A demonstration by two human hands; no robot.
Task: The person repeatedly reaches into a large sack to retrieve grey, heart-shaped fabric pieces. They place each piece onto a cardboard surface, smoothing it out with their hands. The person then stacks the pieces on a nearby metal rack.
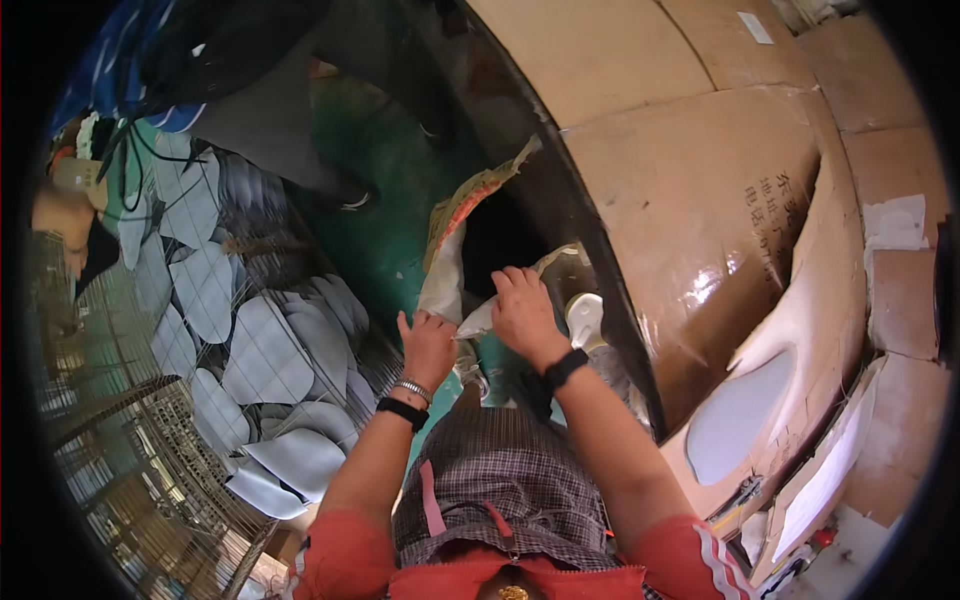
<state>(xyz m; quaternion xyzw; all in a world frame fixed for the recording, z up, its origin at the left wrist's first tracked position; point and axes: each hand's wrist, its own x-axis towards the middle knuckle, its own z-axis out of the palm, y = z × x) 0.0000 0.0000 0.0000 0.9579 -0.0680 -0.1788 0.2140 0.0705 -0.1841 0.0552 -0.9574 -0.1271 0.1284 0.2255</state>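
Below me stands an open sack [447,287], whitish with a yellow and orange printed edge, its mouth facing up and its inside dark. My left hand [430,345] is closed on the near left part of its rim, the fingers pinching the material. Close beside it, my right hand [523,312] is curled over the near rim a little farther right. The far rim stands up unheld. What lies inside the sack is too dark to make out. A pale, rounded piece [584,317] shows just right of my right hand.
On the left, a wire basket [150,440] holds several grey, sole-shaped pieces [268,350]. A cardboard-covered table [690,200] fills the right side, with a grey oval piece [740,415] near its edge. Another person's hand [65,220] and dark trousers [270,110] appear at upper left.
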